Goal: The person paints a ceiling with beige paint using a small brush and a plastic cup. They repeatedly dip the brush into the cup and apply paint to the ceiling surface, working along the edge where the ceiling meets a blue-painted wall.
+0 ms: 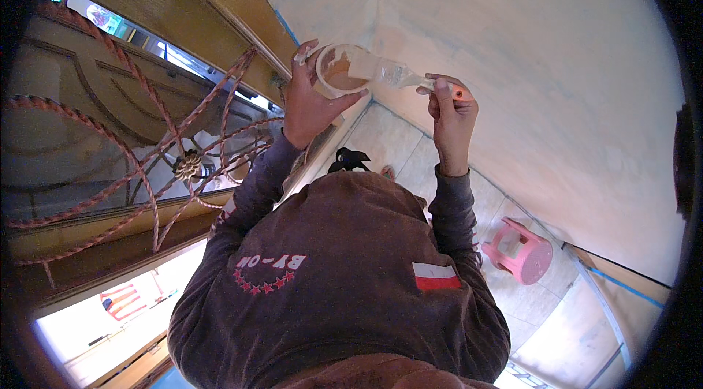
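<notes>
My left hand is wrapped around the side of a round, pale plastic tub. Inside the tub some peach-tan paint shows. Between the fingers and thumb of my right hand, a paintbrush is gripped by its handle, which has an orange end. The brush points left, its pale bristle end over the tub's opening. Whether the bristles touch the paint or the rim, I cannot tell. Both hands are raised near the corner of a pale wall.
At the left is a brown window frame with twisted metal bars and a flower-shaped boss. A pink plastic stool stands on the tiled floor at the lower right. Blue strips run along some wall edges.
</notes>
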